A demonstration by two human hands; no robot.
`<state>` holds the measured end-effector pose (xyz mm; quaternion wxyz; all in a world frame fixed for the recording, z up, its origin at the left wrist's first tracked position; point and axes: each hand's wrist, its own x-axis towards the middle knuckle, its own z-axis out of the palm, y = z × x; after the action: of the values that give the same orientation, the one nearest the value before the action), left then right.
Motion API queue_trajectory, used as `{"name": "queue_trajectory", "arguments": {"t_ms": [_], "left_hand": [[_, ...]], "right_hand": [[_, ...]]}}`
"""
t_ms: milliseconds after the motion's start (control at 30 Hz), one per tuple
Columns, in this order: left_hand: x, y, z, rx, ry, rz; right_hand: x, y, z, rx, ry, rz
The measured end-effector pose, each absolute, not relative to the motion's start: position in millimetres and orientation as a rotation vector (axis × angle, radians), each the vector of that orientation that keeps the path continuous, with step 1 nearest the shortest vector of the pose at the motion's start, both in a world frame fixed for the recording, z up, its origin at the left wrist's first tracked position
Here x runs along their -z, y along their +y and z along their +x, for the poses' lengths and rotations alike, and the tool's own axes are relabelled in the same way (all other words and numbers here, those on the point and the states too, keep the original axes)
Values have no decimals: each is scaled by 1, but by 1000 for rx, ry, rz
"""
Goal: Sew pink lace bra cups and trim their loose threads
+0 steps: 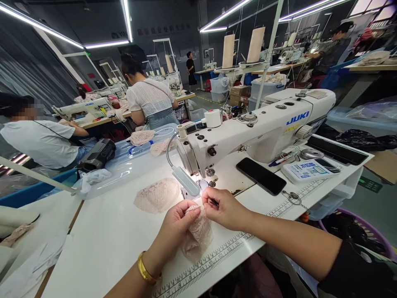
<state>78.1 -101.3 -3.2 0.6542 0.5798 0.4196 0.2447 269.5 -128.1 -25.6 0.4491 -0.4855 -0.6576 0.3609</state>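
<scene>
My left hand (178,225) and my right hand (221,207) together pinch a piece of pale pink lace fabric (198,236) just in front of the needle area of a white JUKI sewing machine (257,128). The lace hangs down from my fingers onto the white table (108,240). A thin dark tool shows between the fingers of my right hand. A gold bracelet sits on my left wrist. A second lace piece (158,195) lies flat on the table to the left of my hands. The machine's small lamp (186,181) hangs just above my hands.
A black phone (261,175), a printed card (305,170) and small scissors (294,198) lie right of the needle. A clear plastic tray (124,165) with lace pieces stands behind. A purple basket (356,229) is low right. Other people sit sewing at the left and back.
</scene>
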Motion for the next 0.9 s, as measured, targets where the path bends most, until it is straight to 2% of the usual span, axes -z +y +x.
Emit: {"name": "queue_trajectory", "arguments": {"t_ms": [200,333,467,567,667,800,900], "left_hand": [[2,-101,79,-550,950,1271],[2,-100,78,-561,962,1269],[2,-100,78,-552,948,1269],[2,-100,77,-535,939,1290],[1,-101,75,-531,930,1268],[1,-99,72,-548,942,1210],[2,-97,70,-566,941,1213]], "right_hand": [[28,-128,270,-796,-1588,-1230],[24,-128,274,-891,-1623,-1090],[18,-131,277,-858,-1727,-888],[18,-134,279,-1003,-1753,-836],[22,-134,282,-1033,-1781,-924],[25,-127,287,-775,-1784,-1234],[23,-124,287,-854,-1783,-1166]]}}
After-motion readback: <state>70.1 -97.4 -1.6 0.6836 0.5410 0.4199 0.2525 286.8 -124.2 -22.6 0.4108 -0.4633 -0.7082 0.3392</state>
